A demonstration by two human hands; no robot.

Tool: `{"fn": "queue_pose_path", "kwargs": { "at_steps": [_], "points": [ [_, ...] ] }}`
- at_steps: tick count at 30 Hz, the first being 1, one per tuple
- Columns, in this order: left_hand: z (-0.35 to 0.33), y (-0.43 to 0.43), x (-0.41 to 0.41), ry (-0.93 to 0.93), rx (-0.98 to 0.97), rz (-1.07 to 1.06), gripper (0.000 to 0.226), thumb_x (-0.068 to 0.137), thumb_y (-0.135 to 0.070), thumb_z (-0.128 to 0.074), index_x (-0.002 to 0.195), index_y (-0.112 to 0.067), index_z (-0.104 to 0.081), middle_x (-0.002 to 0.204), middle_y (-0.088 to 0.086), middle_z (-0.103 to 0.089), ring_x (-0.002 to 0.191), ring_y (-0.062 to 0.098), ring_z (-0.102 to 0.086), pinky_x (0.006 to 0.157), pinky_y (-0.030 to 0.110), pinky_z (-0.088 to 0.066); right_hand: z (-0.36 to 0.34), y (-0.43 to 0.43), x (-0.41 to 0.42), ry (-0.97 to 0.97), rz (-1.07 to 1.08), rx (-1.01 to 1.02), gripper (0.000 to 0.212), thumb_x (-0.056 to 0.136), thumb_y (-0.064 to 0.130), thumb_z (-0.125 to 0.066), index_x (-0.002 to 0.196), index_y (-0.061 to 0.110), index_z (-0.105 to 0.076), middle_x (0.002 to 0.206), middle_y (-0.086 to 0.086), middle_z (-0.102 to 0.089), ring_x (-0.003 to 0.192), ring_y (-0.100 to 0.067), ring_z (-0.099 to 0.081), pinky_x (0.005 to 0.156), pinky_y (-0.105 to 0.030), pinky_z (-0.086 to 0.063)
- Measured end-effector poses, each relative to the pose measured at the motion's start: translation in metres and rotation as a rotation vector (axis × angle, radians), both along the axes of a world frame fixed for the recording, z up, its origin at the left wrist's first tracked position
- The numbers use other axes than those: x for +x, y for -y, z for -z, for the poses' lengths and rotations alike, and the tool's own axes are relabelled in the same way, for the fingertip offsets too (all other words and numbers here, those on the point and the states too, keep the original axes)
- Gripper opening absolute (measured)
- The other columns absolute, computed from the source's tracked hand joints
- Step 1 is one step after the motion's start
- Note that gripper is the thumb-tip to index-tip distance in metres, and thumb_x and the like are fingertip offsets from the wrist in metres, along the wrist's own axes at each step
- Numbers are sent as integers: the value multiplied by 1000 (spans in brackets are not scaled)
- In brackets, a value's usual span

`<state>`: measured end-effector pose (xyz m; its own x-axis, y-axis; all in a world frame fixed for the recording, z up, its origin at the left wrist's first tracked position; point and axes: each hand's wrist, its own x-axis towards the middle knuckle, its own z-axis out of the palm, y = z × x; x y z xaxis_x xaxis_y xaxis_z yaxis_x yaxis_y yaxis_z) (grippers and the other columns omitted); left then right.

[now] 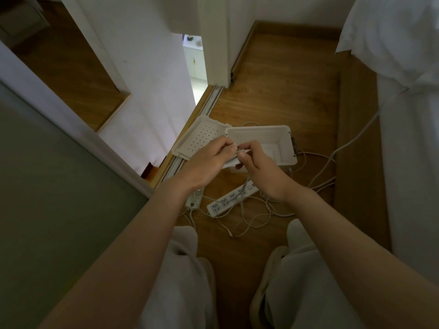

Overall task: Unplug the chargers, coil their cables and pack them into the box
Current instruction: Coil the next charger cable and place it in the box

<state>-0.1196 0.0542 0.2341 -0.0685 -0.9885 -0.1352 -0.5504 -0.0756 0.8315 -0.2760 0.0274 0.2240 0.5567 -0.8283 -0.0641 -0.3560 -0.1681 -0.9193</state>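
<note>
My left hand (pixel 209 160) and my right hand (pixel 259 167) meet above the floor, both pinching a white charger cable (pixel 234 157) bunched between the fingers. A strand of it hangs down toward the white power strip (pixel 231 200) on the wooden floor. Just beyond my hands stands the open white box (pixel 283 144), with its perforated lid (pixel 199 136) leaning to the left. Loose white cables (pixel 251 222) lie tangled around the strip. Whether a charger block is in my hands is hidden by the fingers.
A second small white strip or adapter (pixel 193 201) lies left of the power strip. A thicker white cord (pixel 356 136) runs up to the bed (pixel 408 138) on the right. A wall corner and sliding-door track (pixel 209 103) are on the left. My knees are below.
</note>
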Motion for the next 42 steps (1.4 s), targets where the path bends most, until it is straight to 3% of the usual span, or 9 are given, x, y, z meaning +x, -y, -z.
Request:
{"fn": "queue_pose_path", "kwargs": {
  "at_steps": [3, 8, 11, 15, 20, 27, 31, 36, 42],
  "points": [
    [-3, -1, -3, 14, -18, -26, 28, 91, -53, -35, 97, -32, -52, 91, -7, -57, 90, 17, -57, 81, 39, -46, 0, 2, 0, 25, 34, 12, 26, 100, 33, -34, 114, 13, -43, 96, -4, -57, 90, -22, -57, 78, -34, -46],
    [-4, -4, -8, 4, 17, 0, 24, 100, -41, -35, 109, -23, -49, 93, -8, -55, 88, 11, -57, 73, 26, -46, 3, 7, -4, 47, 44, 48, 20, 99, 32, -38, 109, 17, -45, 94, -1, -56, 90, -20, -56, 78, -34, -46],
    [-4, -2, -4, -111, 60, 0, 18, 100, -36, -39, 102, -25, -53, 92, -8, -55, 87, 11, -55, 75, 28, -45, 0, 10, -9, -9, -2, 99, 23, 98, 36, -39, 111, 18, -45, 90, 4, -57, 83, -9, -54, 69, -17, -45],
    [-8, 0, 2, -159, 117, 3, 17, 97, -33, -45, 90, -30, -61, 88, -6, -59, 86, 16, -57, 73, 30, -45, 0, 12, -13, -92, -119, 131, 22, 97, 37, -40, 101, 18, -51, 82, 4, -57, 74, -14, -50, 69, -27, -40],
    [-16, -1, 6, -205, 207, -22, 27, 96, -35, -45, 103, -18, -65, 92, -1, -64, 82, 12, -60, 66, 20, -47, 9, 15, -17, -277, -219, -90, 26, 98, 33, -40, 83, 20, -57, 71, 7, -49, 61, -5, -43, 57, -20, -33],
    [-19, -6, 12, -64, 288, 34, 33, 96, -39, -46, 111, -18, -65, 108, 12, -62, 99, 29, -59, 87, 37, -48, 12, 23, -20, -649, -127, -443, 32, 97, 38, -42, 82, 17, -62, 78, 0, -55, 77, -18, -53, 66, -28, -38],
    [-16, -6, 16, 89, 225, 2, 30, 95, -48, -42, 107, -28, -60, 105, 2, -60, 102, 26, -57, 95, 47, -46, -3, 17, -15, -572, 59, -407, 35, 89, 50, -52, 71, 22, -61, 60, 6, -56, 53, -8, -51, 46, -20, -35],
    [-14, -8, 12, 353, 168, -17, 27, 98, -46, -35, 116, -29, -50, 108, -10, -45, 99, 11, -34, 106, 43, -21, -14, 13, -16, -387, 156, -272, 28, 94, 38, -49, 79, 21, -66, 57, 9, -53, 48, -4, -43, 43, -12, -29],
    [-4, 2, 7, 458, 47, -232, 32, 101, -44, -28, 119, -23, -43, 110, -4, -42, 100, 16, -42, 107, 48, -24, -8, -13, 0, -226, 55, -202, 21, 100, 23, -40, 99, 21, -61, 63, 6, -55, 45, -2, -42, 44, -13, -32]
  ]
}}
